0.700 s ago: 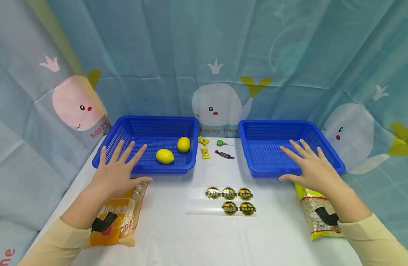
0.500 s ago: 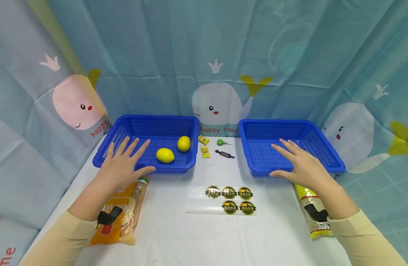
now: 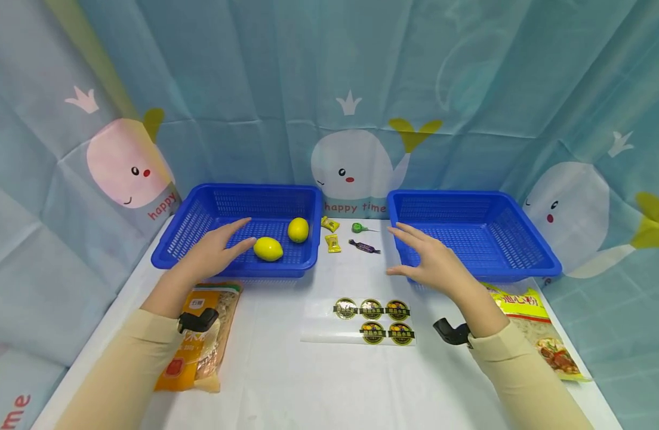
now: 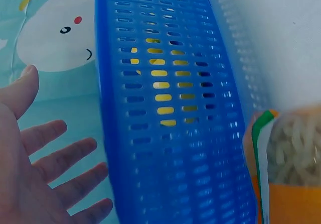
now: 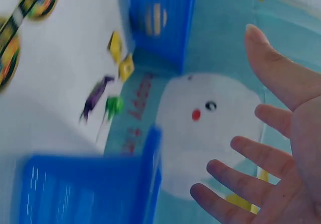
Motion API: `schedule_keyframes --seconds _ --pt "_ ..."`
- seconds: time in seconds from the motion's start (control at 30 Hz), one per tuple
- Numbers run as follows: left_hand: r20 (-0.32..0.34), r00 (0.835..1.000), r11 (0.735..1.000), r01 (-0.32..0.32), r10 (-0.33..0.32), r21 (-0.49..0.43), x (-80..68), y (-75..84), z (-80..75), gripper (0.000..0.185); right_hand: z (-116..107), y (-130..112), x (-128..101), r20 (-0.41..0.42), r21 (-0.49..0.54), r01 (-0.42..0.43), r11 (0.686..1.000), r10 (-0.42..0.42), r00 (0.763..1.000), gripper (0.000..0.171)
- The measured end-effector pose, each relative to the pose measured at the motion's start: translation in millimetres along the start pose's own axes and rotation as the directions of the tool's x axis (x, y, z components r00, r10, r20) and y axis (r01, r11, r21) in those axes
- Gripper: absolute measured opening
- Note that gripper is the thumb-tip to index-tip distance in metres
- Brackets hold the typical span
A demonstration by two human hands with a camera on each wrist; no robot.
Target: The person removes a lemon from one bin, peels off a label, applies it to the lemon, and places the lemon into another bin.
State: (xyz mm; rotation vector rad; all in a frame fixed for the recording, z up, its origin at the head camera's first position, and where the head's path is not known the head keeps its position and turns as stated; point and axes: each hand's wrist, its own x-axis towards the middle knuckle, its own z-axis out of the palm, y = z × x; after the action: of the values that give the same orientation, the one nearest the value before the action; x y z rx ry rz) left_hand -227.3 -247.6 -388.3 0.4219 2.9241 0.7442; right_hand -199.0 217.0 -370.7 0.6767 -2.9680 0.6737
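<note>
Left hand (image 3: 213, 255) flat, fingers spread, holding nothing, over left basket (image 3: 200, 206) nr. front lemon (image 3: 268, 248). Right hand (image 3: 434, 264) likewise spread, empty, at left edge of right basket (image 3: 528, 224), nr. candies (image 3: 363, 245) on surface (image 3: 319, 382).

Showing two blue baskets (image 3: 238, 266) (image 3: 528, 266), two lemons (image 3: 268, 248) (image 3: 298, 230), four candies (image 3: 332, 243) (image 3: 329, 224) (image 3: 360, 227) (image 3: 365, 246), five stickers (image 3: 372, 321), two food packets (image 3: 200, 340) (image 3: 539, 331), two hands (image 3: 213, 254) (image 3: 434, 263).
</note>
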Motion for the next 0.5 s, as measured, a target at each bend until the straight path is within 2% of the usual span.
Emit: schedule_keyframes --seconds 0.17,0.33,0.5 --pt "0.022 1.0 0.998 0.008 -0.007 -0.067 19.4 -4.5 10.6 0.075 16.5 -14.7 18.4 -0.021 0.114 0.048 0.992 -0.046 0.999 0.086" --pt "0.054 0.998 0.992 0.037 -0.031 -0.122 35.8 -10.6 19.2 0.082 32.4 -31.1 39.6 -0.05 0.222 0.102 0.97 -0.093 0.994 0.083" --pt "0.078 0.996 0.986 0.058 -0.046 -0.159 44.8 -20.4 20.9 0.085 51.8 -47.9 59.7 0.023 0.344 0.093 0.934 -0.107 0.994 0.088"
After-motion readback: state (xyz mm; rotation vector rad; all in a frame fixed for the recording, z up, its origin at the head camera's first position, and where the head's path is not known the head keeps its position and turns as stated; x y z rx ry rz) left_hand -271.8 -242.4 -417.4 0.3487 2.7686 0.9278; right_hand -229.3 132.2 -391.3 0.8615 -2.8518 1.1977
